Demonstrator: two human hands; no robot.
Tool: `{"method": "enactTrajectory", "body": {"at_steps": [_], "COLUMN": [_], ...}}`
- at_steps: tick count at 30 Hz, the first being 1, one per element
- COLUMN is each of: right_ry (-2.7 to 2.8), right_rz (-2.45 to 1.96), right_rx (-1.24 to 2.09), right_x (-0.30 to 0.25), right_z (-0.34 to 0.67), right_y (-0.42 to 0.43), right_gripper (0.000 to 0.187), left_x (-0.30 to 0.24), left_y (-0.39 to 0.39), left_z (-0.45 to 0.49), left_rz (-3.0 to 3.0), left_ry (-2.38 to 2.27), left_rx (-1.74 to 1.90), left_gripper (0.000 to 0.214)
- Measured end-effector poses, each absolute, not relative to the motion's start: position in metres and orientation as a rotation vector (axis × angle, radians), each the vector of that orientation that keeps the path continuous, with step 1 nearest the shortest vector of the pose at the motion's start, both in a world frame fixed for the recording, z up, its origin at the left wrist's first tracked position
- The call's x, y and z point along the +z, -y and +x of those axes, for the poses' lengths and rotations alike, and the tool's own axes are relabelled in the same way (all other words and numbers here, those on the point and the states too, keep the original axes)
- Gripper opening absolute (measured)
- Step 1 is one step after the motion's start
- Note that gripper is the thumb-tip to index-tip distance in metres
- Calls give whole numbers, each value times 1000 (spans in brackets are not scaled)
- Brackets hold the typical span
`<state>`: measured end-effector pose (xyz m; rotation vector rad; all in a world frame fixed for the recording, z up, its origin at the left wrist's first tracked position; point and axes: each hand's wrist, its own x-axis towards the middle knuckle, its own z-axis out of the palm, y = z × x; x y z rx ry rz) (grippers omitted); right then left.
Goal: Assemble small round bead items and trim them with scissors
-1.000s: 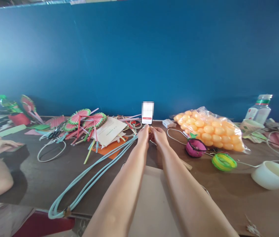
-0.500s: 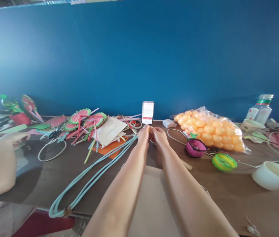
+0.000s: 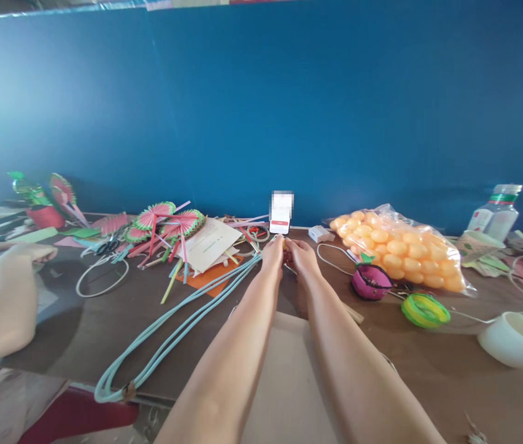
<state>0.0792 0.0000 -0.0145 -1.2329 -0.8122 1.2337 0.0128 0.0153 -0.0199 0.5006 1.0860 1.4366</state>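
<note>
My left hand [image 3: 272, 251] and my right hand [image 3: 302, 254] meet at the middle of the table, fingers curled inward. Between their fingertips shows a small yellowish thing [image 3: 285, 245]; its kind is too small to make out, and the fingers hide most of it. Just beyond them a phone [image 3: 280, 226] with a lit screen leans upright near the blue wall. A small white box [image 3: 321, 234] lies right of my right hand. Close to my left hand end the pale blue tubes [image 3: 182, 309], looped and bound at the near end.
To the left lie pink and green paper fans [image 3: 155, 214], a printed sheet [image 3: 210, 245] and scissors [image 3: 108, 246]. On the right are a clear bag of orange balls [image 3: 400, 250], a purple pouch [image 3: 371, 282], green tape [image 3: 425, 309] and a white cup [image 3: 504, 340]. Another person's arm [image 3: 9, 302] rests far left.
The view has turned slightly, so the things on the table sit a little further right. My hands remain together around the small yellowish thing.
</note>
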Motion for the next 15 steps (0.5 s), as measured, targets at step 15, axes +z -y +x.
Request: {"method": "enactTrajectory", "body": {"at_steps": [15], "right_ry": [802], "right_rz": [-1246], "right_rx": [1237], "right_x": [-14], "right_z": [78], "right_y": [0], "right_gripper": [12], "left_x": [-15], "left_y": [-11], "left_z": [13], "left_rz": [476], "left_ry": [-1100], "left_rx": [1436], "left_gripper": [17]}}
